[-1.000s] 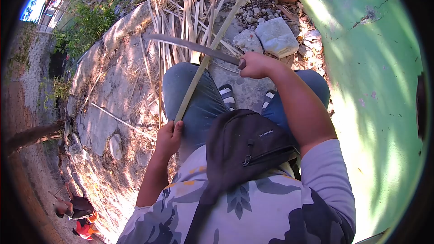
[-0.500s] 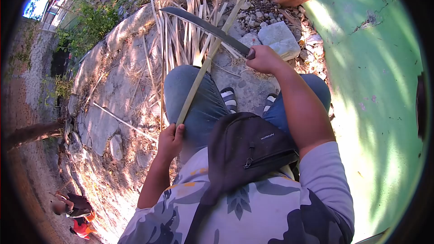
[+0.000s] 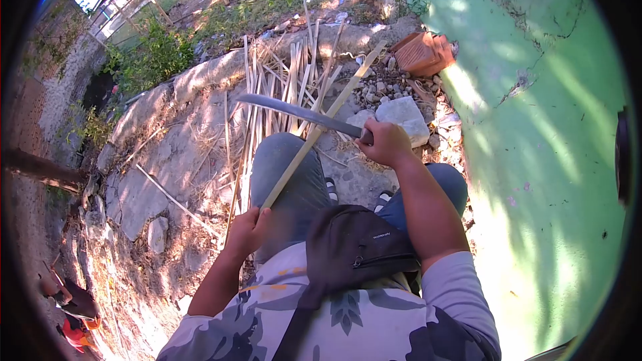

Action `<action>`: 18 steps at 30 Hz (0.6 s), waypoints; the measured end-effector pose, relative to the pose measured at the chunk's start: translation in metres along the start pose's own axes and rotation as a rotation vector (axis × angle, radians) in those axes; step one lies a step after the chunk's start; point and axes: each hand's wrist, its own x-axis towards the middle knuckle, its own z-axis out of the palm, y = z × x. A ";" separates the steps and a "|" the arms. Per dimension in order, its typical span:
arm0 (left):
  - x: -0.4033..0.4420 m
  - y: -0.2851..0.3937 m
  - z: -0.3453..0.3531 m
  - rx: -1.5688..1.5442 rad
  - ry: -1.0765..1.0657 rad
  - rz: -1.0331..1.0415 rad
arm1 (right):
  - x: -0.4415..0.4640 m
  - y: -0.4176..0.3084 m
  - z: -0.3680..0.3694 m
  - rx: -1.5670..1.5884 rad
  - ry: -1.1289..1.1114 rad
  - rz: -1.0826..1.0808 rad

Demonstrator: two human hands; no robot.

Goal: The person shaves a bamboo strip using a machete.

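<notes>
My left hand (image 3: 246,232) is closed round the near end of a long bamboo strip (image 3: 292,169), which slants up across my left knee toward the rubble. In my right hand (image 3: 386,143) is the handle of a machete (image 3: 294,110). Its long, slightly curved blade points left and crosses the strip above my knee; whether the edge presses into the strip I cannot tell. Behind the blade, a loose pile of split bamboo strips (image 3: 294,73) lies on the ground.
A pale stone block (image 3: 403,120) and stacked orange roof tiles (image 3: 423,53) stand ahead on the right, beside a green wall (image 3: 535,180). One thin stick (image 3: 175,198) lies on the concrete at left. Another person (image 3: 77,304) is at the lower left.
The view has tilted upward, showing more of the yard. The machete blade has turned flatter and sits lower along the strip, nearer my knee. Both hands keep their holds.
</notes>
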 end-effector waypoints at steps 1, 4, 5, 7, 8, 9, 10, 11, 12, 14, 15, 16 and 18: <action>-0.001 -0.004 0.001 0.032 -0.002 0.000 | -0.003 0.001 -0.002 -0.023 0.001 -0.019; -0.009 0.006 -0.002 0.028 0.032 0.012 | -0.014 0.004 -0.009 -0.096 0.053 -0.083; -0.011 0.007 -0.002 0.051 0.039 0.021 | -0.017 0.004 -0.014 -0.086 0.027 -0.092; -0.012 0.009 -0.003 0.117 0.033 0.033 | -0.024 0.006 -0.018 -0.100 0.058 -0.085; -0.012 0.010 -0.002 0.151 0.030 0.039 | -0.026 0.008 -0.019 -0.107 0.073 -0.080; -0.012 0.009 0.000 0.137 0.028 0.039 | -0.029 0.010 -0.020 -0.101 0.078 -0.069; -0.013 0.010 0.002 0.159 0.026 0.039 | -0.030 0.011 -0.021 -0.093 0.084 -0.057; -0.015 0.013 0.001 0.183 0.023 0.038 | -0.031 0.012 -0.022 -0.084 0.090 -0.045; -0.015 0.014 0.001 0.208 0.020 0.036 | -0.031 0.013 -0.023 -0.081 0.092 -0.045; -0.017 0.019 0.000 0.219 0.037 0.050 | -0.033 0.015 -0.022 -0.070 0.088 -0.041; -0.017 0.019 0.000 0.227 0.041 0.053 | -0.034 0.016 -0.019 -0.059 0.076 -0.051; -0.017 0.019 0.001 0.244 0.050 0.053 | -0.033 0.018 -0.016 -0.046 0.065 -0.061; -0.015 0.018 0.004 0.278 0.063 0.051 | -0.030 0.015 -0.013 -0.043 0.030 -0.087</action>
